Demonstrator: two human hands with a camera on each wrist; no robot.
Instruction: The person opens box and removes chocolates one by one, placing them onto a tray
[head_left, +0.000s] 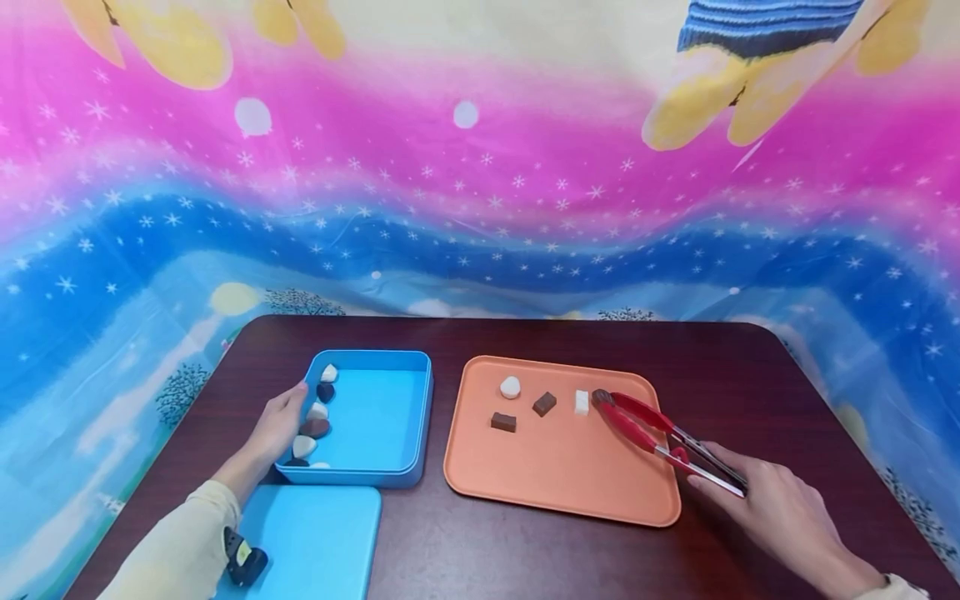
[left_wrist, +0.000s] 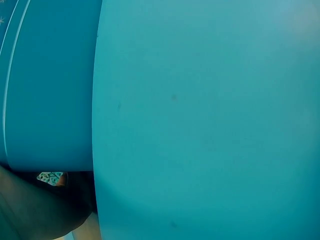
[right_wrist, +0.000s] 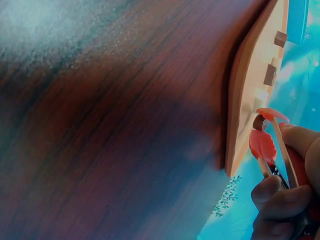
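Observation:
My left hand (head_left: 276,429) holds the left side of an open blue box (head_left: 382,417), its fingertips at the rim. White, black and brown pieces (head_left: 317,427) lie along that box's left inner wall. In my right hand (head_left: 776,504) is a pair of metal tongs (head_left: 648,429) with red tips, reaching over the orange tray (head_left: 555,475) from the right. A round dark brown piece (head_left: 601,397) sits between the tong tips. Also on the tray are a white block (head_left: 582,402), two brown blocks (head_left: 504,422) and a rounded white piece (head_left: 510,387).
A flat blue lid (head_left: 322,533) lies in front of the box, under the left forearm. The dark wooden table (head_left: 480,542) carries everything. Behind it hangs a colourful printed cloth (head_left: 480,192).

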